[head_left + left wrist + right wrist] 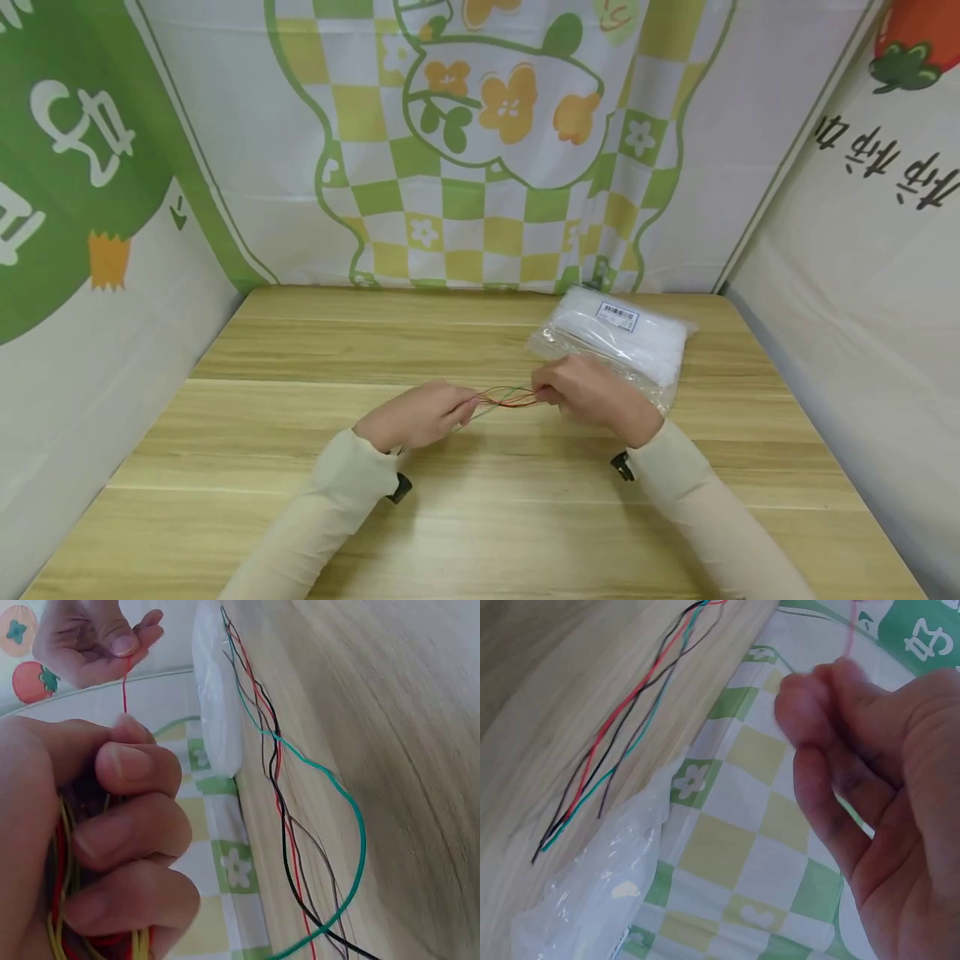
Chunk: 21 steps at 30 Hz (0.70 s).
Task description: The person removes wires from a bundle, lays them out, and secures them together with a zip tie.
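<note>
I see the left hand (416, 414) gripping a bundle of thin coloured strings (285, 787) above the table (300, 500); the right hand (592, 392) pinches one red strand (124, 690) drawn out from it, just in front of the plastic bag (622, 337); I judge a slow, straight pull best, left fingers (135, 769) firm so the others stay put.
</note>
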Tool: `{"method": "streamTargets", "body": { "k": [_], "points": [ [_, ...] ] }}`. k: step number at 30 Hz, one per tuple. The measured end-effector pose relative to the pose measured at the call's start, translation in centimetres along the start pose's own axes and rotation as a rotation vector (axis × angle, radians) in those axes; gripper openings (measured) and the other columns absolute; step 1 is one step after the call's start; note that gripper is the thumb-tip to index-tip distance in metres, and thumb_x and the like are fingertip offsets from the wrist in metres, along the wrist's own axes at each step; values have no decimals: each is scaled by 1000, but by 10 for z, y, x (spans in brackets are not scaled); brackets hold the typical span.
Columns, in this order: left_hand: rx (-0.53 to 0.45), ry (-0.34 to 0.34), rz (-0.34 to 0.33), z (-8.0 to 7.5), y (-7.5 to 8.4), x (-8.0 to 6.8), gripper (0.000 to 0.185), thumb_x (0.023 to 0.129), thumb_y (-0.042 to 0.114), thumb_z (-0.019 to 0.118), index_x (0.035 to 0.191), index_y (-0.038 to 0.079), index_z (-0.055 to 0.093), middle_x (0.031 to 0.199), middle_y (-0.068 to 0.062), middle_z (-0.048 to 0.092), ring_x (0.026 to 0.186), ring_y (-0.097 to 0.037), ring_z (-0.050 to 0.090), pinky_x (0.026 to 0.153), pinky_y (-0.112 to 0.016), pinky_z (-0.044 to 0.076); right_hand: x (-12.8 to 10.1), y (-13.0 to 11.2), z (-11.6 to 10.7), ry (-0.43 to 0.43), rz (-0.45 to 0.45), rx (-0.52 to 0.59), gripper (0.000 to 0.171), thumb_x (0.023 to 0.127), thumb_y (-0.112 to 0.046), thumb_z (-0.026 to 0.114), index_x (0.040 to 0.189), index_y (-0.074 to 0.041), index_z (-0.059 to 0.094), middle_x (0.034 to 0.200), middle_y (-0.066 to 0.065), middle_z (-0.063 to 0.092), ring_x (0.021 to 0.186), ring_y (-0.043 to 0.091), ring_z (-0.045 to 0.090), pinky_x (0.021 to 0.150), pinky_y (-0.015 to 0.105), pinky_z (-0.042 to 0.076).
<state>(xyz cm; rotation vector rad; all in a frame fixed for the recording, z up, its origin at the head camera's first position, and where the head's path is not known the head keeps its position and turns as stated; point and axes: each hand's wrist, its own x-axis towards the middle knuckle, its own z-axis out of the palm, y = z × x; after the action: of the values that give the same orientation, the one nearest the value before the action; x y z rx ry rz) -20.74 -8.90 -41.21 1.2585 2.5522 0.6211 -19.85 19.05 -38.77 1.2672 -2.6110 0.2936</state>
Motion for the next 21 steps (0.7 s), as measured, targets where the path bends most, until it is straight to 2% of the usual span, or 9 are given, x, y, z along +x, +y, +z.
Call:
{"method": "streamTargets", "body": {
  "k": [7, 10, 13, 17, 19, 21],
  "points": [
    [-32, 14, 34, 3, -4, -1, 37, 116, 16, 38, 80, 16, 46, 68, 9, 37, 56, -3, 27, 64, -23, 35, -1, -1, 6, 26, -76, 24, 12, 94, -13, 80, 86, -16, 72, 80, -8, 72, 69, 5, 62, 66, 24, 55],
    [-67, 14, 27, 5, -6, -1, 36, 115, 15, 40, 80, 16, 46, 67, 9, 35, 54, -3, 27, 63, -23, 34, -2, 0, 8, 31, -87, 16, 16, 93, -13, 80, 83, -16, 69, 77, -8, 70, 66, 5, 59, 64, 24, 53],
    [-115, 7, 24, 5, -9, -2, 36, 116, 17, 40, 83, 12, 53, 65, 9, 36, 53, -2, 27, 62, -22, 34, -5, 1, 8, 30, -82, 7, 22, 93, -9, 80, 79, -16, 64, 72, -9, 66, 62, 4, 55, 60, 22, 49],
    [-156, 4, 40, 3, -11, -6, 37, 116, 22, 39, 98, 5, 66, 64, 10, 37, 53, -1, 28, 64, -24, 39, -9, 5, 7, 31, -67, -3, 27, 94, -6, 78, 77, -17, 60, 66, -11, 59, 58, 1, 50, 55, 18, 43],
    [-156, 8, 45, 2, -12, -8, 37, 117, 25, 39, 109, 5, 69, 66, 10, 39, 56, -1, 30, 70, -26, 43, -11, 8, 6, 37, -61, 1, 28, 95, -7, 77, 77, -17, 59, 65, -12, 55, 58, -1, 49, 55, 16, 41],
    [-154, 11, 50, 1, -13, -10, 39, 117, 26, 38, 113, 6, 70, 69, 11, 42, 60, -1, 35, 76, -28, 46, -12, 11, 6, 47, -58, 8, 29, 96, -7, 77, 75, -17, 58, 63, -13, 53, 58, -2, 47, 55, 15, 41]
  ]
}}
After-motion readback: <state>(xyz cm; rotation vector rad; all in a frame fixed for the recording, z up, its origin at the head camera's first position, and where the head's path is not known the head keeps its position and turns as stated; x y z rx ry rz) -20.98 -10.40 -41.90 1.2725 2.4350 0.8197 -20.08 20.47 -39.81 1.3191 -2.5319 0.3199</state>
